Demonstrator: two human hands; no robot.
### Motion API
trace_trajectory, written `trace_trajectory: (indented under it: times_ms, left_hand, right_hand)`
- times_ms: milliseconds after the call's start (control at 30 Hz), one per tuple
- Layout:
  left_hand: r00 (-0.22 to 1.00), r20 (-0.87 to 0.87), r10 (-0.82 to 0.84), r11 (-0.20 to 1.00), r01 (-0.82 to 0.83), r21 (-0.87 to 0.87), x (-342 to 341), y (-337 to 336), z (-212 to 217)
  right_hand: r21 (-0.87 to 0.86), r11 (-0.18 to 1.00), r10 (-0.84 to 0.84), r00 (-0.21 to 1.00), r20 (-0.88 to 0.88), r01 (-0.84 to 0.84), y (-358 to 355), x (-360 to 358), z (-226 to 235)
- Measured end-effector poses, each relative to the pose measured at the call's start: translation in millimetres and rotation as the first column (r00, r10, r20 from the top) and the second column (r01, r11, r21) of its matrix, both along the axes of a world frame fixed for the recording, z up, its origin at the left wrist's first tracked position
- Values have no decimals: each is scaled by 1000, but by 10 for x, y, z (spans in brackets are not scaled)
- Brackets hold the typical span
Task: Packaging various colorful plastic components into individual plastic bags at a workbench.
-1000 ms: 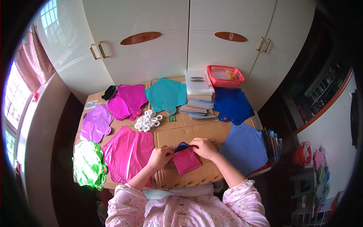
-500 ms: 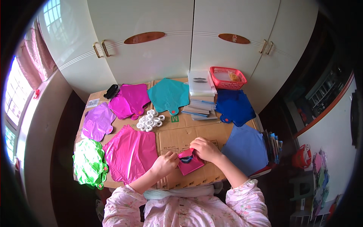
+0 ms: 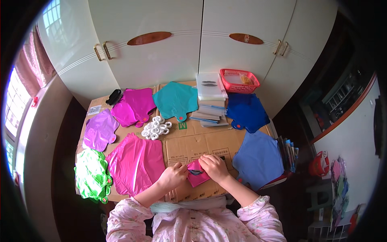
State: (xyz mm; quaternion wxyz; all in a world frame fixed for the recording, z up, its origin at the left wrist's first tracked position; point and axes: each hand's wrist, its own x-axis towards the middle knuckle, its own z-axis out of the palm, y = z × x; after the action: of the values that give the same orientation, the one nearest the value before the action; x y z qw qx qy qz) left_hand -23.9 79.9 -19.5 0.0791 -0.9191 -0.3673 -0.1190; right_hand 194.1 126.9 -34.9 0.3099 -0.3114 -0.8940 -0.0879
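A folded pink foil balloon (image 3: pixel 196 180) lies on the cardboard in front of me, with a small dark, grey-looking oval patch (image 3: pixel 196 172) showing on it. Curled at its left edge is my left hand (image 3: pixel 173 176), fingers pinched together at the foil. My right hand (image 3: pixel 214 167) is closed over the upper right part, its fingertips gripping the foil's top edge. Beside my left forearm a larger pink foil balloon (image 3: pixel 135 165) is spread flat. To the right of my right hand lies a light blue one (image 3: pixel 260 159).
Cardboard (image 3: pixel 189 147) covers the table. White rings (image 3: pixel 156 128) are heaped near its middle. Flat purple (image 3: pixel 100 129), magenta (image 3: pixel 133 107), teal (image 3: pixel 175 101), dark blue (image 3: pixel 246 113) and green (image 3: pixel 92 173) balloons surround them. Card stacks (image 3: pixel 209 114) and a red basket (image 3: pixel 240 86) stand behind.
My right hand has moved down and left, bringing the foil's raised top edge lower. Less of the dark patch shows. My left hand stays at the left edge. The whole view has shifted slightly.
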Motion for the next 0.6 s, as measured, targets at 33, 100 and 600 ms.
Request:
trace_trajectory:
  times_ms: [33, 100, 600]
  left_hand:
    - [1000, -4, -3, 1000, 3, -10, -3, 2, 8]
    - [1000, -12, -6, 1000, 5, -29, -11, 7, 48]
    - [999, 36, -12, 997, 15, -72, -40, 10, 21]
  right_hand:
    - [7, 1000, 1, 1000, 5, -1, 9, 3, -20]
    - [22, 1000, 5, 1000, 14, -5, 30, 7, -58]
    - [-246, 967, -44, 993, 105, 69, -344, -105, 10]
